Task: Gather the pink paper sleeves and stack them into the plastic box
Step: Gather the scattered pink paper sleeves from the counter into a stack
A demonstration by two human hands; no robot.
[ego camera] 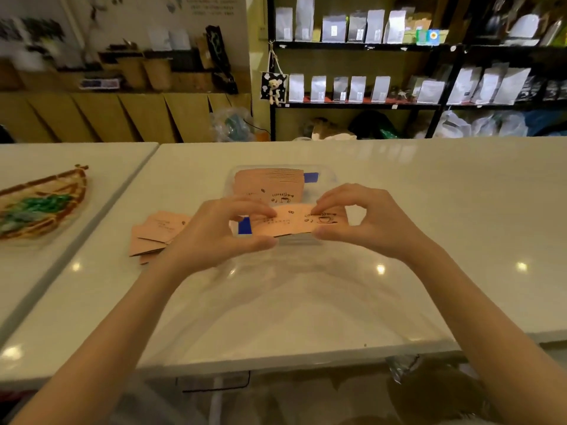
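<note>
One sleeve (302, 222) is held by both hands over the near edge of the box (325, 179).

The pink sleeve is pinched at its left end by the left hand (221, 231) and at its right end by the right hand (362, 222), thumb below and fingers on top, with the printed coffee cup facing up. Just beyond it, a stack (268, 184) of sleeves is already laid inside the clear box, so part of the work is judged done. A loose pile (156, 234) of sleeves is left on the desk (429, 210), just left of the box and partly hidden by the left wrist. The held sleeve is not yet placed; the pile remains to be gathered. How many sleeves are in either group cannot be counted.
</note>
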